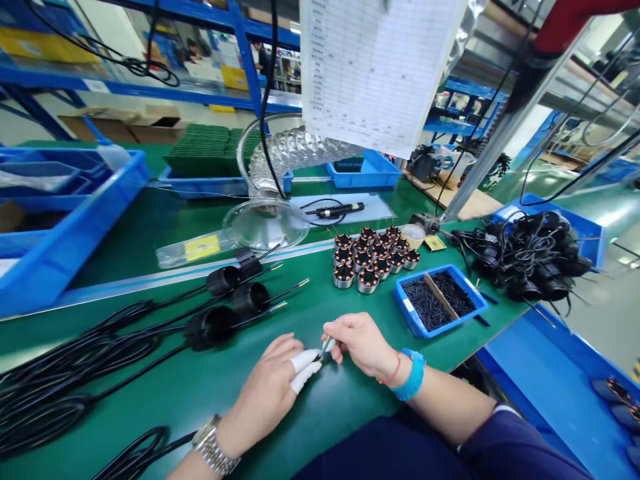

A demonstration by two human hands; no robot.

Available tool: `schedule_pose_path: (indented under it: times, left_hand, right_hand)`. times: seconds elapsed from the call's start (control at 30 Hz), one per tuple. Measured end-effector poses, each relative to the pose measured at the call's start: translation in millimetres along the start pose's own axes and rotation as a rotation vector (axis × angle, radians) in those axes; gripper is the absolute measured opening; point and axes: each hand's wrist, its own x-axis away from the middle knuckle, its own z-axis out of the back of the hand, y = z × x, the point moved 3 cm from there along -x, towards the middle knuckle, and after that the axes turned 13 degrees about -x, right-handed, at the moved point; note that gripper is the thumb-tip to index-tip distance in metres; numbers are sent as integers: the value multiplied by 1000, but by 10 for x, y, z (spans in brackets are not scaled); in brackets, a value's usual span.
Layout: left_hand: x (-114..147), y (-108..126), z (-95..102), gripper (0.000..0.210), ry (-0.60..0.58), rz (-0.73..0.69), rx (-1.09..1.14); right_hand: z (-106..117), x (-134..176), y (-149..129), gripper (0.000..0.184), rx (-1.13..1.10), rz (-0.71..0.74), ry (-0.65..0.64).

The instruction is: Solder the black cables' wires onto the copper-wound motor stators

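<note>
Over the green bench my left hand (280, 373), with white finger cots on thumb and forefinger, pinches the dark end of a cable. Thin blue and yellow wires (327, 344) stick out from it towards my right hand (363, 343), whose closed fingertips grip them. A black cable (170, 448) runs under my left wrist; its link to the pinched end is hidden. Left of the hands lie several black cables with round black housings (210, 327) and bare coloured wire ends. Copper-wound stators (367, 280) stand grouped beyond my right hand.
A divided blue tray (415, 321) of small black tubes lies at the right. Behind it sits a heap of black corded parts (535, 260). A clear funnel hood (267, 227) on a foil duct, a black pen-like tool (340, 211) and blue bins (100, 227) are further back.
</note>
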Motion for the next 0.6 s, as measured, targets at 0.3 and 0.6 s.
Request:
schedule_pose_path:
  times: [0.3, 0.6]
  left_hand:
    - [43, -132, -9, 22, 90, 69, 69]
    - [41, -157, -11, 24, 107, 115, 55]
  right_hand:
    - [204, 250, -650, 20, 661, 320, -164]
    - [1411, 609, -1357, 17, 1771, 183, 443]
